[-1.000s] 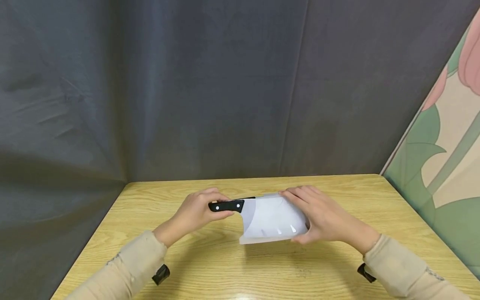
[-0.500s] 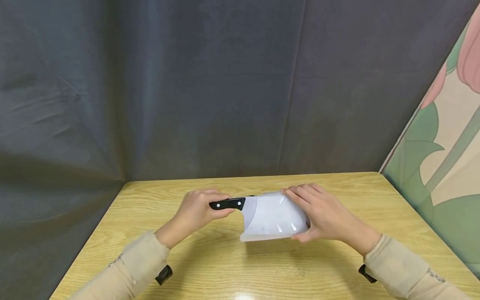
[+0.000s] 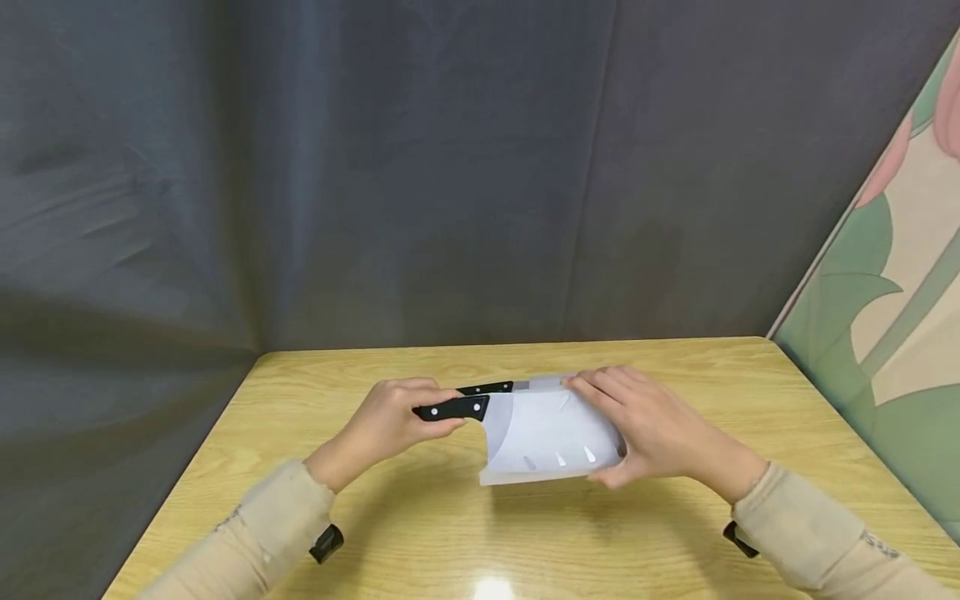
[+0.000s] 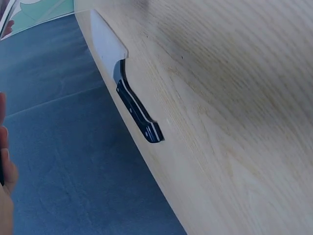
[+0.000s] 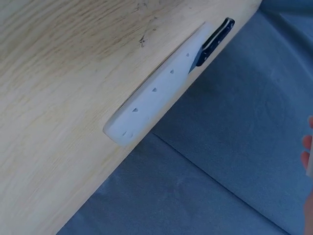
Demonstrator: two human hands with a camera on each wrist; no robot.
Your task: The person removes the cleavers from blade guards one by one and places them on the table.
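- Grey cloth [image 3: 375, 167] is hung behind the table [image 3: 450, 533] and past its left edge. The table is of pale wood grain.
- Over the middle of the table, left of centre, the left hand [image 3: 386, 423] is seen from the head view with its fingers curled round a black handle [image 3: 452, 408] with pale rivets.
- In the left wrist view only the edge of that hand is caught at the frame's left side, and its grip cannot be told there.
- To the right of the handle, a white sheath [image 3: 547, 437] with small slots is held just above the table top. The blade is covered by it.
- Just behind it, a second knife [image 4: 139, 115] lies flat on the table. In the head view only its dark handle and a strip of white are shown. In the left wrist view its riveted handle is laid out plainly.
- The second sheath [image 5: 156, 100] is shown along its length in the right wrist view, with its triangular holes.
- Right of centre, the right hand [image 3: 652, 433] is closed about the white sheath, with fingers over its top edge and thumb beneath. In the right wrist view only fingertips are seen.
- Beige sleeves [image 3: 810, 533] are worn on both arms.
- Beyond the table's right edge a flowered panel [image 3: 885, 317] is stood.
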